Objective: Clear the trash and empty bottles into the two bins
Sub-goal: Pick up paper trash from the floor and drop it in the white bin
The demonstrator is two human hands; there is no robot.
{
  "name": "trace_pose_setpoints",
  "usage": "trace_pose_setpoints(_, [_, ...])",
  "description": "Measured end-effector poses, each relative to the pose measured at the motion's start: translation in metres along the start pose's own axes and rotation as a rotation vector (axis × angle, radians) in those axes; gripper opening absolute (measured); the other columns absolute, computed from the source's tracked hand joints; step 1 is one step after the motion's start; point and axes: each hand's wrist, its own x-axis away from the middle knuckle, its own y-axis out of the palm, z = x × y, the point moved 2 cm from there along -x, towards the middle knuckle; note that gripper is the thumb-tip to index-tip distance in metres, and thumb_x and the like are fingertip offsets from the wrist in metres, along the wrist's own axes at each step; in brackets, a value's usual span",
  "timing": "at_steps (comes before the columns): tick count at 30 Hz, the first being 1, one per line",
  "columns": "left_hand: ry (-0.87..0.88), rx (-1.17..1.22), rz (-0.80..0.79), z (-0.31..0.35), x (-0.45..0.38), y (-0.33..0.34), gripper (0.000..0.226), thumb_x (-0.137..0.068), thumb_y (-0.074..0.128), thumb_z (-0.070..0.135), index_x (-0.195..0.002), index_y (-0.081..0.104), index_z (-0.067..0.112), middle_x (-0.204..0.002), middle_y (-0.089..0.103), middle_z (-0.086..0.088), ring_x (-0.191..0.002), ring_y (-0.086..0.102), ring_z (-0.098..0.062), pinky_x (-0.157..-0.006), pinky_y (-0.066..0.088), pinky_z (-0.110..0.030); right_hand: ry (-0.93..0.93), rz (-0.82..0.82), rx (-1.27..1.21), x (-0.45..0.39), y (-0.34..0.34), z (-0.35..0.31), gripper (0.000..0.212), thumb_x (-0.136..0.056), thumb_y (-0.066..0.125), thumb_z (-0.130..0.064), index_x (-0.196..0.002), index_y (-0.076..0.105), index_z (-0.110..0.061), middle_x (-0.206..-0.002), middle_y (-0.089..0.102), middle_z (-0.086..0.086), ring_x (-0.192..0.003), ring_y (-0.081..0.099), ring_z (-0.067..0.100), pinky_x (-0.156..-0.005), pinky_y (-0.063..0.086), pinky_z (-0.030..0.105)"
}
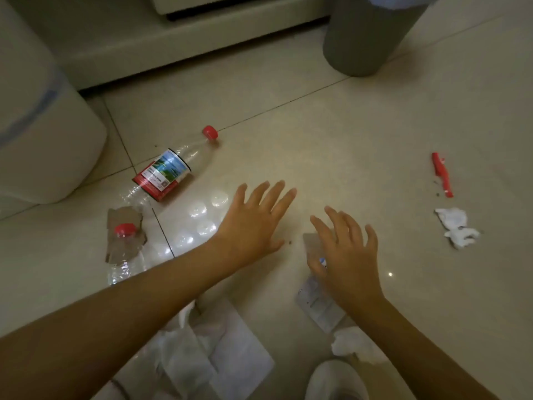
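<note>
Head view | both hands spread, empty: left [253, 223], right [349, 255] | right covers packet [318, 306]

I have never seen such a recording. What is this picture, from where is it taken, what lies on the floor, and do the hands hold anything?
One camera on a person's head looks down at both bare hands. The left hand and right hand hover open; neither has a grip on anything. On the tiled floor lie a labelled bottle, a second bottle over cardboard, a red wrapper, crumpled tissue and a paper packet under the right hand. A grey bin stands beyond, a pale bin at left.
</note>
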Motion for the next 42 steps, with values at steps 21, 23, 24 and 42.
trace_pose_setpoints(21, [0.172,0.073,-0.248,0.111,-0.054,0.070,0.139,-0.052,0.061,0.085,-0.149,-0.014,0.019,-0.159,-0.009,-0.009,-0.145,-0.006,-0.035,-0.106,0.015,-0.067,0.030,-0.356,0.069,0.042,0.061,0.075,0.121,-0.041,0.082,-0.066,-0.140,0.031,-0.019,-0.148,0.037,0.016,-0.134,0.032,0.038,-0.096,0.025,0.072])
trace_pose_setpoints(23, [0.190,0.055,-0.264,0.114,-0.053,0.073,0.135,-0.054,0.060,0.084,-0.149,-0.014,0.024,-0.158,-0.013,-0.009,-0.144,-0.010,-0.036,-0.107,0.012,-0.068,0.029,-0.372,0.072,0.046,0.064,0.080,0.121,-0.037,0.079,-0.073,-0.137,0.038,-0.018,-0.146,0.040,0.017,-0.132,0.031,0.037,-0.094,0.028,0.073])
trace_pose_setpoints(24, [0.200,0.040,-0.262,0.114,-0.053,0.074,0.131,-0.057,0.059,0.084,-0.150,-0.012,0.026,-0.158,-0.013,-0.009,-0.144,-0.009,-0.036,-0.107,0.013,-0.068,0.025,-0.386,0.065,0.048,0.064,0.082,0.122,-0.037,0.076,-0.077,-0.136,0.038,-0.018,-0.146,0.040,0.018,-0.132,0.030,0.037,-0.093,0.028,0.074])
trace_pose_setpoints(42, [0.218,0.033,-0.171,0.098,-0.060,0.064,0.082,-0.080,0.058,0.062,-0.146,0.023,0.030,-0.157,0.011,-0.006,-0.142,0.017,-0.030,-0.104,0.031,-0.051,-0.115,-0.667,0.060,0.076,0.053,0.097,0.133,-0.060,0.067,-0.074,-0.147,-0.022,-0.028,-0.156,-0.025,0.006,-0.145,-0.017,0.030,-0.109,-0.005,0.064])
